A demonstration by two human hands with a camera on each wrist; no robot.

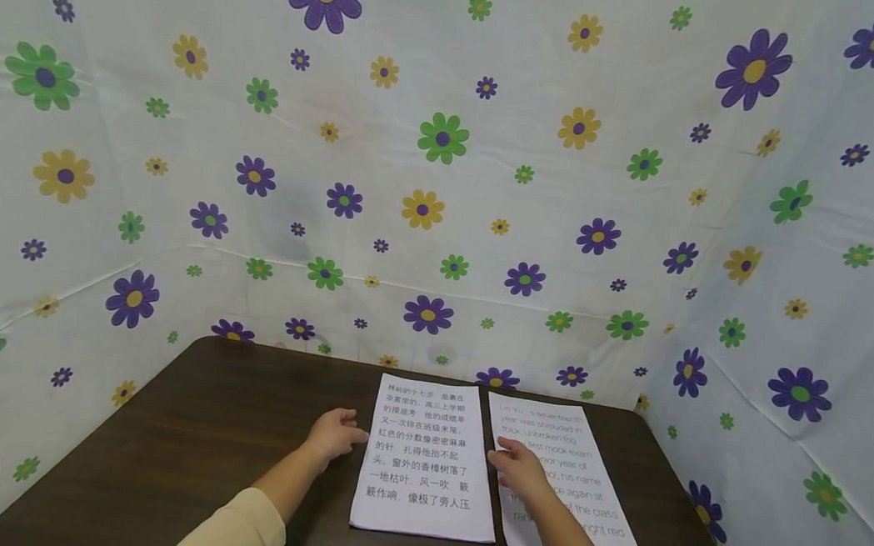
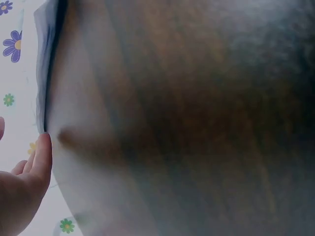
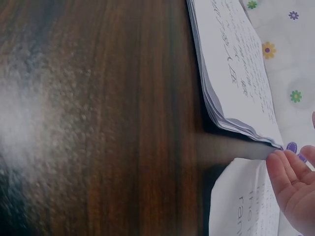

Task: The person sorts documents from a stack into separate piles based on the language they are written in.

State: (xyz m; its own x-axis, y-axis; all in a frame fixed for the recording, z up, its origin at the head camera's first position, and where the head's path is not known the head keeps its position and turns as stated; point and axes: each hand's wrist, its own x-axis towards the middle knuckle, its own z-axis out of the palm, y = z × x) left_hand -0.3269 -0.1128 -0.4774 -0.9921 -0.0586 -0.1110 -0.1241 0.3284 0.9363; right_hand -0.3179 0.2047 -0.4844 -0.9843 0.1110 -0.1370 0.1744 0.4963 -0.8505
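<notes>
White on the brown table (image 1: 170, 457), lying flat with its long axis running front to back: the Chinese stack (image 1: 425, 460), between the left hand (image 1: 333, 435) and the right hand (image 1: 523, 469). Lies just right of the left fingertips and just left of the right ones, with neither hand clearly nearer; cannot tell whether touched. Gripped by neither, with fingers loosely extended on both sides. Just rightward, partly hidden by the right hand: the English paper (image 1: 584, 449).
</notes>
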